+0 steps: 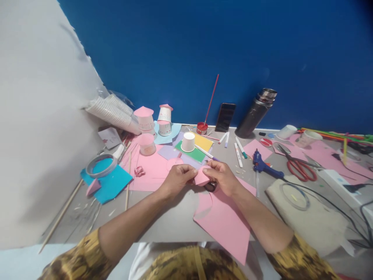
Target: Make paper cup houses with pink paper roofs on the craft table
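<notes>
My left hand (178, 177) and my right hand (223, 175) meet at the middle of the grey table, both pinched on a small pink paper piece (201, 177) that is curled between them. A dark object (210, 186), maybe scissor handles, lies just under my right hand. A large pink paper sheet (224, 221) with a curved cut-out lies below my hands at the table's front edge. Behind my hands stands an upturned white paper cup (188, 141) on green and yellow paper.
Blue glue gun (262, 165) and red scissors (300, 167) lie right. Marker pens (239, 149), a red paint pot with brush (202, 127), a phone (225, 116) and a flask (255, 112) stand behind. Cup houses (154, 120), a cup stack (112, 111) and tape roll (100, 165) are left.
</notes>
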Demonstrator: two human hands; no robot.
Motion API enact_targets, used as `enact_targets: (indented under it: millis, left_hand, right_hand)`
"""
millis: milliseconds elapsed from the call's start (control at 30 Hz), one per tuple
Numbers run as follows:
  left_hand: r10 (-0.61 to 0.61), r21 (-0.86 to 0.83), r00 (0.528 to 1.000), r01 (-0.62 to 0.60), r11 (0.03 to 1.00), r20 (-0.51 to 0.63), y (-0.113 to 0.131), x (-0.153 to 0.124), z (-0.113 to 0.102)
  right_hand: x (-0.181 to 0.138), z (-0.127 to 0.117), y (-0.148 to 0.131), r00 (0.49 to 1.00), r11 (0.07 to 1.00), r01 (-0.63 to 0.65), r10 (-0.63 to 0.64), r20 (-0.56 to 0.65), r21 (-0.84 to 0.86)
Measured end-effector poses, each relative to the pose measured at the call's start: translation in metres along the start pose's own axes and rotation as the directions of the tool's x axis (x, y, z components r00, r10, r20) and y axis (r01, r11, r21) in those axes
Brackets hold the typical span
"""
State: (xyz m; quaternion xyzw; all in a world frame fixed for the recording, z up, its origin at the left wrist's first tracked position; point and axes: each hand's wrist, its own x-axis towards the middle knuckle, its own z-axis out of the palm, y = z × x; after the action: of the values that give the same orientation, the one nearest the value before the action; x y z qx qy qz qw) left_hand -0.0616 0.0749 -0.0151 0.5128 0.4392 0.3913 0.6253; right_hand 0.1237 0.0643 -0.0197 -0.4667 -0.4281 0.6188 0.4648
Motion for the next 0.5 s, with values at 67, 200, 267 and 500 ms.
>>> enact_targets:
  millis: [67,200,267,500]
  left_hand:
    - [0.008,0.019,1.000,-0.008,1.000,0.020,-0.0007,-0.0005,0.0001]
    - [-0.020,0.001,0.997,0.019,1.000,0.070,-0.0034,-0.0004,-0.0008]
    - [-0.054,-0.077,0.994,0.062,0.995,0.093,-0.0059,0.0013,-0.0021]
    - [-0.075,-0.224,0.997,0.069,0.972,-0.016,-0.0099,0.0072,-0.0023]
  right_hand:
    - [0.0002,-0.0004,0.0014,1.000,1.000,0.012,-0.012,-0.003,0.005]
    - [0.0006,-0.0017,0.0022,1.000,0.999,0.001,-0.001,0.004,0.042]
    - [0.0008,-0.0029,0.0023,1.000,0.997,-0.003,0.002,0.004,0.073]
    - [0.0009,0.0014,0.0051,1.000,0.984,0.021,-0.024,0.014,0.177]
